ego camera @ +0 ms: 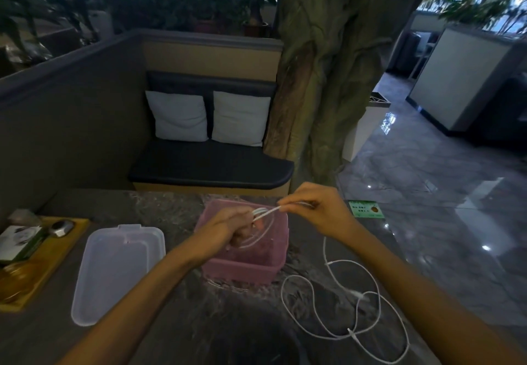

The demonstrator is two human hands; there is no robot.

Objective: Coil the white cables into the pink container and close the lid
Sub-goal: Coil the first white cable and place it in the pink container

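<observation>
The pink container (245, 272) stands open in the middle of the dark marble table. Over it my left hand (228, 229) is closed around loops of a white cable (263, 213), partly coiled inside the box. My right hand (316, 209) pinches the same cable just above the container's far rim, and the strand runs taut between both hands. More white cable (368, 299) lies in loose loops on the table to the right of the container. The clear lid (114, 270) lies flat to the left of the container.
A wooden tray (42, 267) with a small box, a metal object and an amber dish sits at the left table edge. A green card (366, 209) lies at the far right. A bench with two white cushions stands beyond the table.
</observation>
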